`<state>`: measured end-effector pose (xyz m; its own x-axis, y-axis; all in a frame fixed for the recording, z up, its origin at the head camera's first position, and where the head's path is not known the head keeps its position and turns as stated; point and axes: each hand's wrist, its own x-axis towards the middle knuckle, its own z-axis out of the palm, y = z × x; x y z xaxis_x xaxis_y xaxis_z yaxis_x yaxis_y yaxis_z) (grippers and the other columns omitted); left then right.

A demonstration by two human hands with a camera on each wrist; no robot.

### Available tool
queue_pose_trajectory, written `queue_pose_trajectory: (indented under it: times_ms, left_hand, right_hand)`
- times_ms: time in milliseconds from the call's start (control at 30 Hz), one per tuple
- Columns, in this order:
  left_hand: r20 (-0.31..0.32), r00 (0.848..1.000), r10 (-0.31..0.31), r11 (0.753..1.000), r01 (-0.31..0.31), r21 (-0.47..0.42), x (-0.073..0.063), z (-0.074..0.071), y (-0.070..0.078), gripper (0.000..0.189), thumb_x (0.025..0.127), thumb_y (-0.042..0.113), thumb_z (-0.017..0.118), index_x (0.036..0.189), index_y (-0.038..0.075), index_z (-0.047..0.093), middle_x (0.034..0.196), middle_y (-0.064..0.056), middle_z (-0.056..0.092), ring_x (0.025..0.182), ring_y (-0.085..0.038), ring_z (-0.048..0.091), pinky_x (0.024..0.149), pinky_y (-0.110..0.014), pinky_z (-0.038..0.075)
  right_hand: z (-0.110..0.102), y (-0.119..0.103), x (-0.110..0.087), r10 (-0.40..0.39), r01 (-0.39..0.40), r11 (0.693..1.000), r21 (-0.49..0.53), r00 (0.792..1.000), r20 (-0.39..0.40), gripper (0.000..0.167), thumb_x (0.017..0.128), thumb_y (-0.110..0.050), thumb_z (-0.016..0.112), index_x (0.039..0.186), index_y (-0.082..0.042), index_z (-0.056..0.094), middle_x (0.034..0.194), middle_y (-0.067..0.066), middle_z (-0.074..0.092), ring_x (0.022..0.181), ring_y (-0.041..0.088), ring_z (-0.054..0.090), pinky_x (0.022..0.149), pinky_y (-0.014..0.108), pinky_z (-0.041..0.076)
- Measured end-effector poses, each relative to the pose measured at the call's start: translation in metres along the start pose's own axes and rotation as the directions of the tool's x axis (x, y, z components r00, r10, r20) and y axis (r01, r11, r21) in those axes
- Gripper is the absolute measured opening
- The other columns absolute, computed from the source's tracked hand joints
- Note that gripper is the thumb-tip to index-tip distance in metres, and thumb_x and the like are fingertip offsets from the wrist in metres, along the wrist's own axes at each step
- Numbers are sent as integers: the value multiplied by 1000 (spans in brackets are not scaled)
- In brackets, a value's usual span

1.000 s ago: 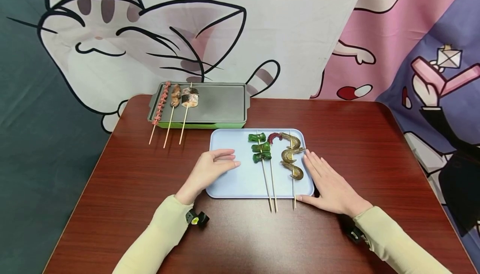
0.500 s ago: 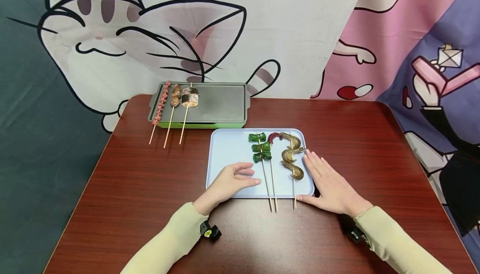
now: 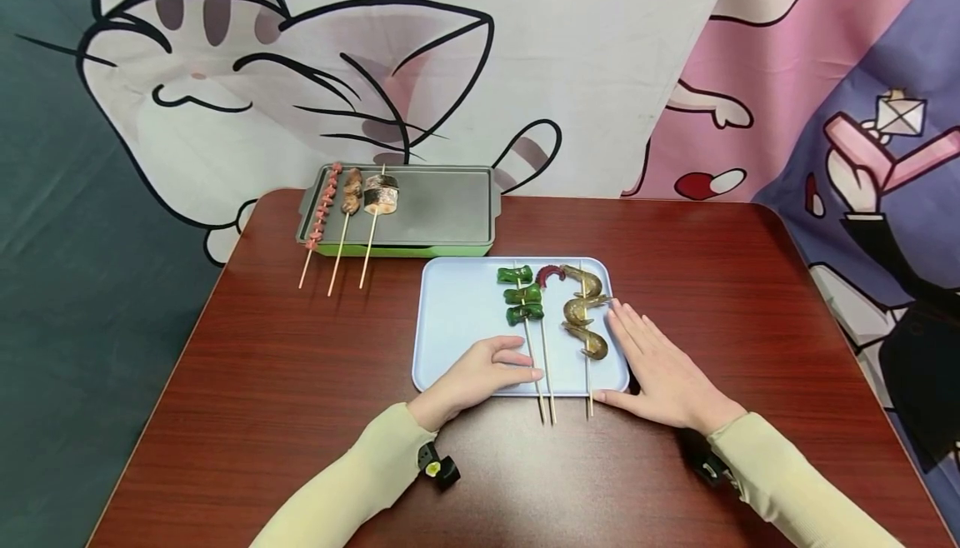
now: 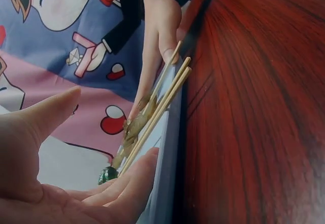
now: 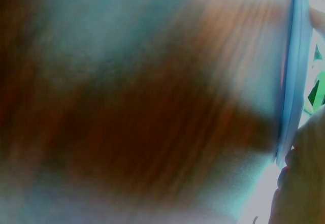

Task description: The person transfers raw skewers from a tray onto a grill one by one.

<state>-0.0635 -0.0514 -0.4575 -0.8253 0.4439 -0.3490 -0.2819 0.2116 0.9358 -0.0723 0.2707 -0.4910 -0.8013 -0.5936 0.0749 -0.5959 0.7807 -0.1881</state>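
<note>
A pale blue tray [image 3: 450,306] lies on the table in the head view. On it are a skewer of green pepper pieces [image 3: 522,295], a skewer with a dark red tentacle-like curl [image 3: 551,272], and a shrimp skewer [image 3: 581,312], their sticks overhanging the front rim. My left hand [image 3: 487,375] is over the tray's front, fingertips right beside the pepper stick. In the left wrist view its thumb [image 4: 53,112] stands wide apart from the fingers, and nothing is between them. My right hand [image 3: 667,375] rests with straight fingers along the tray's right edge, thumb near the shrimp stick's end.
Behind and left stands a green-sided grill with a grey plate [image 3: 442,206]. Across its left end lie a pink sausage-like skewer [image 3: 324,206], a brown meat skewer [image 3: 351,192] and a thick dark-rimmed round on a stick [image 3: 380,196]. A printed cloth [image 3: 600,57] hangs behind the table.
My left hand has moved rightward and nearer the front, from the tray's left side to beside the pepper skewer's stick. My right hand and the skewers have stayed put.
</note>
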Motion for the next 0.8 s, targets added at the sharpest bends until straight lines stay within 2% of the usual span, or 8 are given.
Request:
queue_pose_trajectory:
  times_ms: [133, 267, 600, 800]
  left_hand:
    - [22, 1000, -7, 999, 8, -53, 4, 2, -2, 67, 94, 23, 75, 147, -6, 46, 117, -15, 71, 101, -23, 70, 93, -34, 57]
    - [41, 999, -17, 994, 21, -103, 7, 4, -2, 65, 95, 19, 73, 146, -9, 45, 117, -18, 70, 101, -29, 71, 90, -34, 59]
    - [50, 999, -17, 994, 22, -107, 7, 7, 0, 64, 96, 16, 72, 147, -10, 43, 110, -15, 71, 98, -30, 72, 88, -34, 60]
    - [42, 999, -7, 984, 14, -175, 5, 7, 2, 57, 96, 3, 69, 144, -13, 43, 102, -15, 69, 93, -30, 72, 85, -36, 61]
  right_hand:
    - [1, 1, 0, 2, -2, 1000, 0, 1000, 3, 117, 84, -75, 64, 160, 2, 22, 167, 18, 14, 152, 34, 15, 125, 45, 14]
    - [1, 1, 0, 1, -1, 1000, -3, 1000, 5, 117, 84, -76, 63, 160, 2, 21, 167, 18, 14, 153, 34, 14, 125, 45, 14]
    - [-1, 0, -1, -11, 11, 1000, -3, 1000, -13, 116, 84, -74, 65, 159, 4, 24, 166, 20, 16, 152, 36, 17, 124, 47, 17]
    - [-1, 0, 0, -7, 7, 1000, 0, 1000, -11, 116, 84, -74, 65, 159, 4, 23, 166, 20, 16, 152, 36, 16, 124, 47, 16]
